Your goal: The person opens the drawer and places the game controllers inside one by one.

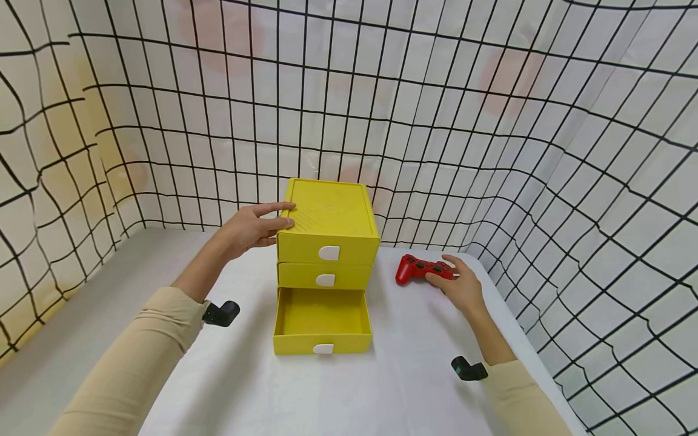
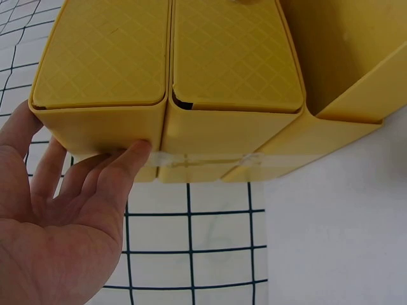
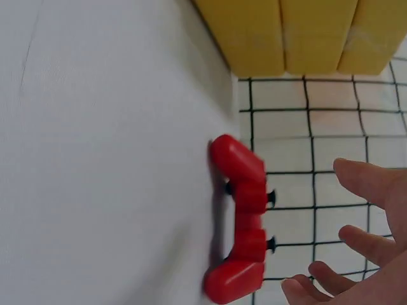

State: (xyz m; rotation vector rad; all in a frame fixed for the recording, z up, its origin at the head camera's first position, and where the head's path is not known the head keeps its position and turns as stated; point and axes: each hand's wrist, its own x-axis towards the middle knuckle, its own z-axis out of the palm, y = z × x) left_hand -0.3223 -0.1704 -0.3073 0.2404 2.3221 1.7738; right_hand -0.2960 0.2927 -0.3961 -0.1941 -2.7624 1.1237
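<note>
A yellow three-tier drawer box (image 1: pixel 332 209) with white pulls stands on the white table. Its bottom drawer (image 1: pixel 323 318) is pulled out, and nothing lies inside; the upper two are closed. My left hand (image 1: pixel 248 230) rests against the box's upper left edge, with fingertips on the top. In the left wrist view, that hand (image 2: pixel 76 210) touches the side wall of the top tier. To the right of the box lies a red game controller (image 1: pixel 417 268). My right hand (image 1: pixel 460 284) is over its right end; the right wrist view shows the fingers spread and apart from the controller (image 3: pixel 247 222).
A black wire grid (image 1: pixel 382 121) stands in front of white sheeting behind the table and along both sides. Its right part runs close to the table's right edge. Each wrist carries a small black camera (image 1: pixel 222 313). White tabletop (image 1: pixel 338 393) lies before the pulled-out drawer.
</note>
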